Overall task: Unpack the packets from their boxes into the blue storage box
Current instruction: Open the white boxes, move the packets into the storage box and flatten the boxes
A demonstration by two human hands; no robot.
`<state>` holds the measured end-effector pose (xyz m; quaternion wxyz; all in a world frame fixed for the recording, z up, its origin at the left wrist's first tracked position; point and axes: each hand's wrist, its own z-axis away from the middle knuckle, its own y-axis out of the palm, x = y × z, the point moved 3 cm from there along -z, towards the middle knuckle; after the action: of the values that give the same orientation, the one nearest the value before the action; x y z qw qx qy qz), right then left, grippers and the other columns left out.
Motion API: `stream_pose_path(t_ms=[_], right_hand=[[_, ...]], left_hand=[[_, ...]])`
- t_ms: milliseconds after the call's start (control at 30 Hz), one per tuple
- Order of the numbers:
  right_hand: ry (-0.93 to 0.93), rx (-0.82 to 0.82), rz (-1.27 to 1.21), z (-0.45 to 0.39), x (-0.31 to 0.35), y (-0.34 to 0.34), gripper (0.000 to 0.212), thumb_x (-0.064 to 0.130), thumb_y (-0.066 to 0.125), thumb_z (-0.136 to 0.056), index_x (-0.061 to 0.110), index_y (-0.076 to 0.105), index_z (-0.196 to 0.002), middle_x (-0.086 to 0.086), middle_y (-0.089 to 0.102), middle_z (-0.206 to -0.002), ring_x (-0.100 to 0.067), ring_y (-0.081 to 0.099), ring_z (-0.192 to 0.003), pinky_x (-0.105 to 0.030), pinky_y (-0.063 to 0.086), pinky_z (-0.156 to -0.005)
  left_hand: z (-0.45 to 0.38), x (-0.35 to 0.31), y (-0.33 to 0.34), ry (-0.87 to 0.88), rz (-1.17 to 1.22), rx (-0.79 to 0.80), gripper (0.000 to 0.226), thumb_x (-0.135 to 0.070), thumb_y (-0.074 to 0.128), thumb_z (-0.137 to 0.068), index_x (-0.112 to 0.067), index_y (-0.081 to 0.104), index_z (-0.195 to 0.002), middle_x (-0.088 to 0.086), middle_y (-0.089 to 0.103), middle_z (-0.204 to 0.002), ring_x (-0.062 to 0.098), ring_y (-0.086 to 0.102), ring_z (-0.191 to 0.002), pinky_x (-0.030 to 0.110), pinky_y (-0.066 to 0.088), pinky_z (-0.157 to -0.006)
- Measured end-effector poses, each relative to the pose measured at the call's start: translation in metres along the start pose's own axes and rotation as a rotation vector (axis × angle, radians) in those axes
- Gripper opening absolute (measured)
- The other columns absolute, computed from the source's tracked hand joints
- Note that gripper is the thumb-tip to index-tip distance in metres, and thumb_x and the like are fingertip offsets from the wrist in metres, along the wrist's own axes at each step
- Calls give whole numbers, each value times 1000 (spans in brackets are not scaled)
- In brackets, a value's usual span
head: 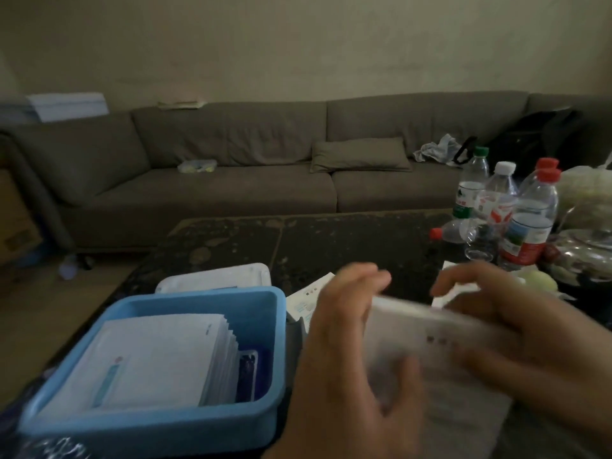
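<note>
Your left hand (344, 352) and right hand (516, 329) grip a blurred white packet box (440, 352), fingers curled round it, beside the blue storage box (265, 326) — already part-filled with packets (155, 356). Next, likely, opening it — emptying leftward.

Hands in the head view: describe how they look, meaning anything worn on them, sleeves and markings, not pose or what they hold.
Both the left hand and the right hand are bare: no gloves, and no rings or watch can be made out. No sleeve shows on either wrist within the frame. Motion blur softens the fingers, so fine markings cannot be told. The fingers look of ordinary length.
</note>
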<state>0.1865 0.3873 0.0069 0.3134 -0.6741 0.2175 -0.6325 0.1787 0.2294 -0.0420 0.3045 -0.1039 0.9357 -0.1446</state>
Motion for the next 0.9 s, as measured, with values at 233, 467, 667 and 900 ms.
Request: stream_pose_path(t_ms=[233,467,667,900], right_hand=[[222,-377,-451,-89,-58,-60,19,15,59,-93,18,49,-109,-8,66,-102,-28,70,-84,-45,60,-66],[566,-269,-739,-224,-128,-12,41,9,53,-95,16,38,-133,-18,55,-125,-35,61,-104,-47,57,-55],[694,-312,-414,-276,-139,6,63,14,59,-93,13,24,-145,-20,44,-138,-37,51,-118,-43,53,-76],[219,3,246,-304,-58,64,31,30,60,-91,17,55,-119,-8,59,-121,-23,54,-109,-35,46,-93]], left_hand=[[-87,32,12,-190,-657,319,60,-53,54,-86,-35,32,-139,-12,21,-151,11,16,-142,39,20,-118],[-163,125,24,-527,-821,1069,59,-50,56,-90,-29,38,-142,1,45,-140,24,45,-124,46,40,-103],[-175,204,-14,-795,-871,1118,56,-43,57,-92,-24,41,-142,1,46,-144,23,49,-125,40,43,-99],[-177,283,-151,-1130,-1024,1158,60,-49,52,-93,-17,41,-143,7,45,-143,26,51,-123,41,43,-104]])
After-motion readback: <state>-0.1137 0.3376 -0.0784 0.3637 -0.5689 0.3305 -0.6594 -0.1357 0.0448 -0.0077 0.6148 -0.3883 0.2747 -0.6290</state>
